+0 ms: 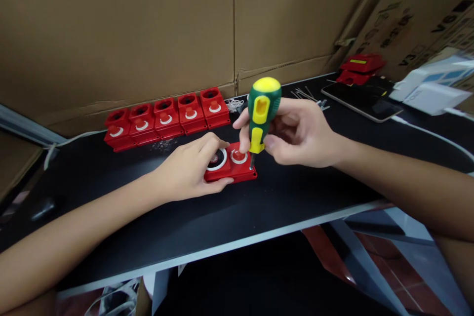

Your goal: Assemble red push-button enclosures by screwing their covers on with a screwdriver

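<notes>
A red plastic box [240,174] with a round black opening ringed in white and a red dome in a white ring lies on the black table. My left hand [198,164] is closed around its left part, thumb on the near side, and covers that end. In my right hand [296,133] is a green and yellow screwdriver [264,103], held upright with the fingers around the lower handle. Its tip meets a screw [251,168] at the box's near right corner.
Several similar red boxes [159,131] stand in a row at the back left. Behind the right hand lie loose zip ties [305,94], a phone [359,100] with a white cable, another red item [361,66] and a white device [429,89]. Cardboard [148,24] walls the back.
</notes>
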{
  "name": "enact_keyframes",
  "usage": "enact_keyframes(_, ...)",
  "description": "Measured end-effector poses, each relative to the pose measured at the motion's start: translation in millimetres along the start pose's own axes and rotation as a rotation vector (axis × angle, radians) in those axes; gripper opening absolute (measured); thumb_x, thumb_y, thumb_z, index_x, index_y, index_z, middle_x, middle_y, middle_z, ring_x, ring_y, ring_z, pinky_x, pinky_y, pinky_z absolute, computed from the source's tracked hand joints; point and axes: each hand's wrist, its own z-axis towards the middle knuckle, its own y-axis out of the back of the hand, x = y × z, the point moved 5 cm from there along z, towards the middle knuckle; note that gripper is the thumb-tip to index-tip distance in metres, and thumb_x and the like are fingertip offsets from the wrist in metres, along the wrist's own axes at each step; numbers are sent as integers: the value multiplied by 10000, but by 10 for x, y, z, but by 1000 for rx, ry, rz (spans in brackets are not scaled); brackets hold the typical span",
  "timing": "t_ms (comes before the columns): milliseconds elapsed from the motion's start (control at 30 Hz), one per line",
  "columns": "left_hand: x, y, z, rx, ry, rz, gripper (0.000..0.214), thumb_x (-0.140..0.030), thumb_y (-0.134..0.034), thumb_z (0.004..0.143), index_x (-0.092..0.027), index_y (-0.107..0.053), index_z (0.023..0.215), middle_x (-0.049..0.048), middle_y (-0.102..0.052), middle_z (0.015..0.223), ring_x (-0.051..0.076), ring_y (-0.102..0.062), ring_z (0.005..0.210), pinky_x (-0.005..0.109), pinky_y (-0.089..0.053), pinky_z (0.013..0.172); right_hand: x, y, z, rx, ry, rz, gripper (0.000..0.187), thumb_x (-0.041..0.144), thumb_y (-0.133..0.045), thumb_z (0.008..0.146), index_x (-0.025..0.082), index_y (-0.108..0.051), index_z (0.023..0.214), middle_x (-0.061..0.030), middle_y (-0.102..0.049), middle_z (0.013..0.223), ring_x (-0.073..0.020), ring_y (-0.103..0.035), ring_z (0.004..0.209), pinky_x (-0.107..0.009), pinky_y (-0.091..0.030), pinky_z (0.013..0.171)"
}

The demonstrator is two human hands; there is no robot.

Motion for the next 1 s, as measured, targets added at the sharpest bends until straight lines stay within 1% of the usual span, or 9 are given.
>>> enact_keyframes(133, -7, 10, 6, 3, 4, 0, 479, -484, -784, 969, -236, -535, 1294, 70, -734, 1227, 254, -779, 957, 354, -607, 818, -2, 38, 9, -48, 63, 5, 164, 253, -840, 946, 149, -798, 1066, -81, -758, 1118, -98, -682, 795, -215, -573, 660)
enact_keyframes(267, -10, 8, 12, 17, 29, -10, 456, -462, -780, 961, -238, -547, 1283, 64, -734, 1205, 258, -779, 967, 357, -603, 814, -31, 114, 13, -230, 94, -161, 337, 399, -1012, 790, 197, -769, 907, -44, -715, 952, -163, -667, 858, -282, -609, 712)
enact_keyframes(333, -16, 10, 18, 17, 31, -16, 451, -448, -784, 954, -239, -550, 1278, 63, -732, 1205, 258, -779, 972, 357, -603, 818, -36, 126, 15, -262, 69, -226, 401, 430, -1057, 722, 206, -752, 857, -34, -700, 895, -184, -664, 886, -310, -627, 747)
enact_keyframes(500, -17, 8, 26, 23, 42, -12, 497, -446, -795, 937, -238, -551, 1316, 70, -728, 1219, 261, -775, 982, 364, -615, 842, -37, 131, 1, -276, 2, -149, 502, 429, -1076, 681, 203, -775, 1013, -12, -723, 962, -133, -656, 775, -253, -579, 607)
enact_keyframes(567, -15, 3, 25, 25, 39, -13, 491, -453, -783, 949, -236, -548, 1321, 75, -725, 1229, 260, -773, 976, 367, -618, 845, -46, 114, -3, -253, -24, -68, 526, 370, -1075, 689, 198, -765, 1078, -14, -750, 994, -93, -616, 662, -235, -537, 534)
enact_keyframes(667, -17, 1, 21, 8, 16, -15, 481, -475, -772, 962, -234, -544, 1310, 72, -722, 1210, 256, -768, 948, 362, -613, 821, -38, 77, 2, -198, -35, -17, 449, 271, -996, 796, 181, -740, 1154, -40, -790, 1032, -56, -556, 559, -232, -517, 503)
enact_keyframes(800, -12, 0, 13, -2, 8, -9, 471, -482, -777, 964, -232, -546, 1289, 61, -716, 1175, 244, -753, 899, 349, -598, 793, -9, 55, 8, -120, -19, -7, 312, 192, -834, 910, 143, -737, 1203, -79, -794, 1049, -84, -644, 665, -205, -512, 529)
enact_keyframes(900, -7, 2, 9, 8, 17, -10, 454, -479, -774, 965, -234, -550, 1274, 60, -710, 1169, 241, -748, 898, 345, -590, 796, -32, 44, -2, -10, -21, 82, 277, 212, -750, 990, 125, -736, 1253, -88, -781, 1070, -73, -624, 657, -181, -453, 477)
enact_keyframes(1000, 0, 4, 12, 18, 33, -16, 454, -490, -770, 956, -241, -554, 1269, 54, -708, 1160, 243, -748, 906, 347, -588, 802, -84, 34, -13, 70, 8, 77, 248, 269, -784, 996, 130, -750, 1199, -77, -754, 1076, -81, -632, 713, -199, -503, 568)
